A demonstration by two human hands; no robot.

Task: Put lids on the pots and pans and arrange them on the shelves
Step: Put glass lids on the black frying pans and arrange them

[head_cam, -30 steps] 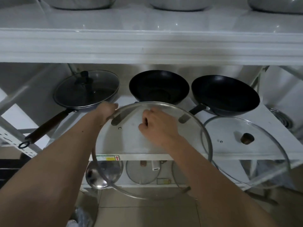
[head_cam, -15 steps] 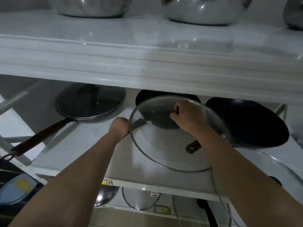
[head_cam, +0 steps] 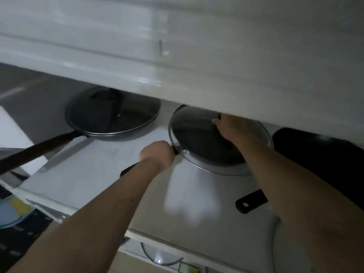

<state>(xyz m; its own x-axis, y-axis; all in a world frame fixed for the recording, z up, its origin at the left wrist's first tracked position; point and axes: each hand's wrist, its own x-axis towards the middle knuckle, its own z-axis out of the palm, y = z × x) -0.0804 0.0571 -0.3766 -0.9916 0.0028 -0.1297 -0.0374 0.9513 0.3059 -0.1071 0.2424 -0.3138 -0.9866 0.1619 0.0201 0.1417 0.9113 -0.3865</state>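
A round glass lid [head_cam: 199,140] lies over the middle black pan on the white shelf [head_cam: 94,170]. My right hand [head_cam: 229,126] grips the lid's knob near the back, partly hidden under the upper shelf's edge. My left hand [head_cam: 157,154] is closed around the middle pan's black handle [head_cam: 128,170], just left of the lid's rim. The left frying pan [head_cam: 112,117] carries its own glass lid, its long dark handle [head_cam: 37,150] pointing to the front left.
A third black pan [head_cam: 315,152] sits uncovered at the right, its handle [head_cam: 250,202] pointing forward. The upper shelf [head_cam: 177,56] hangs low over the pans. Another glass lid [head_cam: 161,257] shows on the shelf below. A blue object [head_cam: 13,210] lies at lower left.
My right hand carried the glass lid forward from in front of the shelf and lowered it over the middle pan. My left hand shifted from the lid's rim to the pan handle.
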